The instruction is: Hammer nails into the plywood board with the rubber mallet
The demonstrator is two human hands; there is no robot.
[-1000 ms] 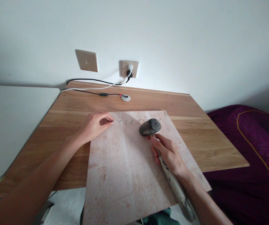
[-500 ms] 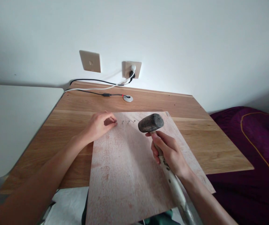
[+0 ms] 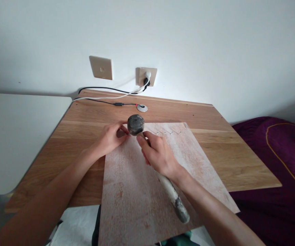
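Note:
My right hand [image 3: 161,154] is wrapped around the handle of a mallet [image 3: 135,125] with a dark, worn head, gripping close below the head. My left hand [image 3: 109,138] pinches a small nail [image 3: 129,134] at the far left corner of a wooden board [image 3: 127,191]. The mallet head hangs right beside those fingertips and hides part of them; whether it touches the nail I cannot tell. To the right, several nails [image 3: 164,133] stand in a row along the board's far edge.
Beneath the board is a wooden desk [image 3: 214,150]. Cables [image 3: 106,89] run along its back to a wall socket [image 3: 152,77], near a round cable hole [image 3: 142,108]. A white tabletop [image 3: 21,136] adjoins on the left; purple fabric [image 3: 278,143] lies right.
My right hand has carried the mallet left, bringing its head up to my left fingertips. More of the nail row now shows. My left hand keeps its pinch at the board's corner.

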